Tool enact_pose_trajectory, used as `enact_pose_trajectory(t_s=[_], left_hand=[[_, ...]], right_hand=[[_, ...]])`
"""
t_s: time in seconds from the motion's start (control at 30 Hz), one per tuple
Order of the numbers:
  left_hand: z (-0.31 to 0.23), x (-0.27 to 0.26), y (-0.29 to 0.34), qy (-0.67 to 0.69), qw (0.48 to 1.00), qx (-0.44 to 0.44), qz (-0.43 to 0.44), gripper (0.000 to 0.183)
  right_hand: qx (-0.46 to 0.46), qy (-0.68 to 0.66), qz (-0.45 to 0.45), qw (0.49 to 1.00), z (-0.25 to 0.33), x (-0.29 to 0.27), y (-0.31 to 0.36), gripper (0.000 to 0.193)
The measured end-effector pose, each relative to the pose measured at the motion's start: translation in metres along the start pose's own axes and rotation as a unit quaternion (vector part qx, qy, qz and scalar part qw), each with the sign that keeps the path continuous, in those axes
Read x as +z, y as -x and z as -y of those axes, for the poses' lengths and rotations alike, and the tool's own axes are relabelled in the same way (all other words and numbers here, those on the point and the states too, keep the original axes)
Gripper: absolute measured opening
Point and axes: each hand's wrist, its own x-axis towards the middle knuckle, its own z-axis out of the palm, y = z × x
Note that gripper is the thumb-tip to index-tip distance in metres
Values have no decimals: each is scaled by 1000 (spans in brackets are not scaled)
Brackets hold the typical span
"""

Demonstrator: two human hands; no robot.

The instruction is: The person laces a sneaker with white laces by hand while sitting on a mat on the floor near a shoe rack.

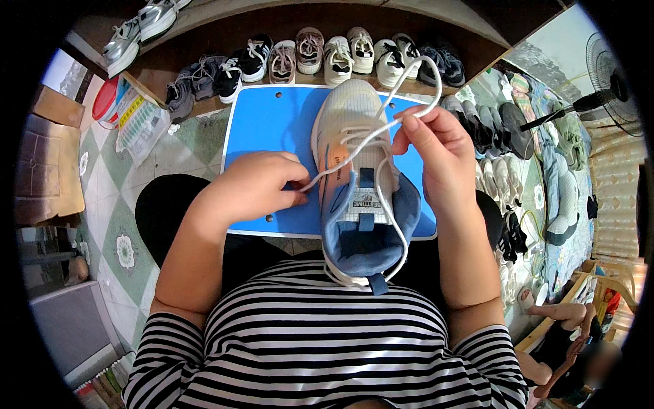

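A pale grey-white sneaker (349, 112) with an orange side patch and a blue lining lies on a blue board (262, 129), its toe pointing away from me and its heel close to my striped shirt. White shoelace (429, 71) threads the upper eyelets, and its loose parts run out to both sides. At the shoe's left, my left hand (262, 184) is closed on one end of the lace. Right of the tongue, my right hand (439, 146) pinches the lace between thumb and finger, with a loop standing up above it.
Several sneakers (310, 51) stand in a row on a shelf behind the board. More shoes (501, 177) line the floor at right, near a black fan (599, 99). A red bucket (105, 102) and a plastic bag (144, 129) are at left. Another person (558, 341) sits at lower right.
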Motion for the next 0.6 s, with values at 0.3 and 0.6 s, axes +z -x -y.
enact_pose_trajectory(t_s=[0.3,0.6], left_hand=[[-5,-9,6,627,739,156,-189,19],[-16,3,-4,676,673,208,-217,22]], right_hand=[[-152,181,177,955,-9,11,-4,25],[-134,192,235,944,-9,21,-2,13]])
